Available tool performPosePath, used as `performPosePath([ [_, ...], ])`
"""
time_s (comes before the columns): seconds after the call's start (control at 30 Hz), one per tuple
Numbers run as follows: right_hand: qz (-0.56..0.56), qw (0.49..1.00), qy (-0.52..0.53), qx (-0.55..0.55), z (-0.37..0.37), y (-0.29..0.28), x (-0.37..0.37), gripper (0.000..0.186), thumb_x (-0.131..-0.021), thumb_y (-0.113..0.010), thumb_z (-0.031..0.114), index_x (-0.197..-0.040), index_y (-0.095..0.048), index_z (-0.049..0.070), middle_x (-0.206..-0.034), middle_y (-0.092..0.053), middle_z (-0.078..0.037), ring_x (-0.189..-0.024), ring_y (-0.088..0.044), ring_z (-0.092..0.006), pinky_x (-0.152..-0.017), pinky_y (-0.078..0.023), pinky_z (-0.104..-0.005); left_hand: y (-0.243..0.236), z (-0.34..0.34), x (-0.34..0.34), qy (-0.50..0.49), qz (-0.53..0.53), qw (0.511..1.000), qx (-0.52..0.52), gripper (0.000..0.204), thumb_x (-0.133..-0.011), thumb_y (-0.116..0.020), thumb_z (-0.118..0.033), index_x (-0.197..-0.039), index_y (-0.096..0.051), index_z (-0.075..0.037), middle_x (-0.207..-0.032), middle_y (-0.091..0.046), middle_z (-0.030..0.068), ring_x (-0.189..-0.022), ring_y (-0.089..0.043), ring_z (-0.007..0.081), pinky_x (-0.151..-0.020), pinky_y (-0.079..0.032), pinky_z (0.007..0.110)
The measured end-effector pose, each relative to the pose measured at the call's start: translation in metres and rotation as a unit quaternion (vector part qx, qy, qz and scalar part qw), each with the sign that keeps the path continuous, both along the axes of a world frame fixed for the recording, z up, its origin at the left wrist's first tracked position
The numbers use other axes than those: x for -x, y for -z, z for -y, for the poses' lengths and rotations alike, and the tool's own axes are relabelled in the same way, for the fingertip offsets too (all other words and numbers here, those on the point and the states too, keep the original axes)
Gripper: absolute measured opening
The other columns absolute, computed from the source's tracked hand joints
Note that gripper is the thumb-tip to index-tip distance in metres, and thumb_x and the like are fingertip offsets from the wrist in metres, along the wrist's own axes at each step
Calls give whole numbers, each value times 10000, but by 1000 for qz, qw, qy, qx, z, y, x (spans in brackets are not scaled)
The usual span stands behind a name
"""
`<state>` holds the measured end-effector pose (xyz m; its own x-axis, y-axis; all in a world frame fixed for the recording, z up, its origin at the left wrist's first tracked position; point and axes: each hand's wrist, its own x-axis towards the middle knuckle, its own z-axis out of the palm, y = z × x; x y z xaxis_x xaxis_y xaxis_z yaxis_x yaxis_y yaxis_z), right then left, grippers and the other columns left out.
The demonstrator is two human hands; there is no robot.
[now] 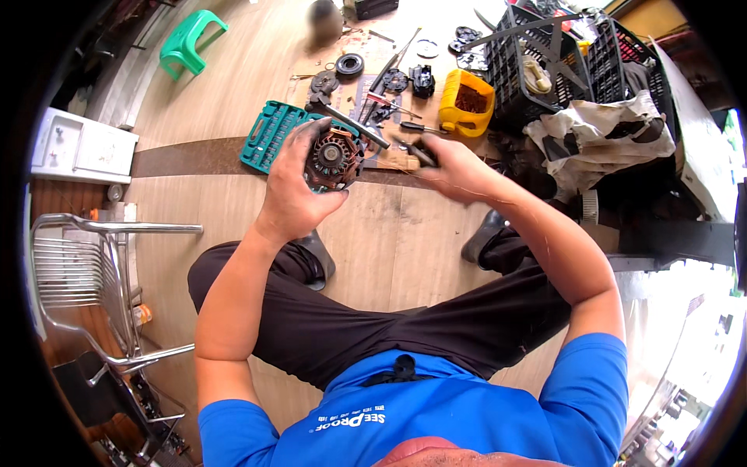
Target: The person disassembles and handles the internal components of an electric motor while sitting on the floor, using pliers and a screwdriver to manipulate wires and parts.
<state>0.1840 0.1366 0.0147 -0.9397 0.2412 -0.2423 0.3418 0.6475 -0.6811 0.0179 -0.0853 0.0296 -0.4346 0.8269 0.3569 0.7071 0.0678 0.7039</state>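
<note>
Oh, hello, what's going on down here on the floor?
A person sits with knees apart. The left hand grips a round motor part with copper windings. The right hand, apart from it, holds a dark tool, too blurred to identify. An open teal tool case lies just beyond the left hand. Farther out are loose parts, and a cut-open yellow container stands beside black crates.

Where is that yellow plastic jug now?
In the head view, the yellow plastic jug sits right of top centre, just left of a black crate, beyond the right hand.
</note>
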Motion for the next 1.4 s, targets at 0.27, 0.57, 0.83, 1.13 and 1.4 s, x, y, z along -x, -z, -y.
performPosePath([
  [0.27,-159,953,16,-257,42,-16,-27,389,-814,-662,211,-1146,-571,31,-979,-558,-192,-935,-574,-350,-770,-487,-446,-2,-8,-16,5,31,999,5,788,-593,-764,-59,-1319,-465,5,-1248,-539,207,-1198,-517,371,-1033,-411,399],
  [0.57,-120,961,14,-249,46,-22,-26,437,-802,-684,227,-1176,-562,36,-971,-556,-183,-942,-575,-344,-774,-492,-441,-3,-9,-18,-32,-4,999,31,760,-610,-728,-46,-1317,-459,24,-1235,-538,229,-1171,-530,384,-1023,-417,406],
  [0.83,-140,964,16,-226,50,-19,-22,396,-820,-669,224,-1154,-575,34,-958,-564,-197,-928,-584,-362,-768,-495,-458,1,-12,-21,-30,-45,998,37,817,-607,-843,-122,-1323,-478,22,-1240,-561,202,-1154,-566,338,-1006,-439,390],
  [1.13,-112,972,15,-206,55,-20,-23,376,-831,-669,227,-1146,-569,50,-977,-562,-194,-931,-591,-362,-778,-499,-450,-1,-12,-23,-23,-58,997,38,813,-608,-840,-129,-1318,-477,23,-1243,-554,213,-1163,-554,362,-1014,-434,403],
  [1.4,-82,978,15,-191,57,-24,-25,338,-854,-653,237,-1137,-582,68,-939,-570,-179,-889,-604,-361,-755,-501,-444,-3,-11,-25,-23,-69,996,48,816,-604,-836,-121,-1320,-474,26,-1251,-544,224,-1176,-537,379,-1033,-416,411],
])
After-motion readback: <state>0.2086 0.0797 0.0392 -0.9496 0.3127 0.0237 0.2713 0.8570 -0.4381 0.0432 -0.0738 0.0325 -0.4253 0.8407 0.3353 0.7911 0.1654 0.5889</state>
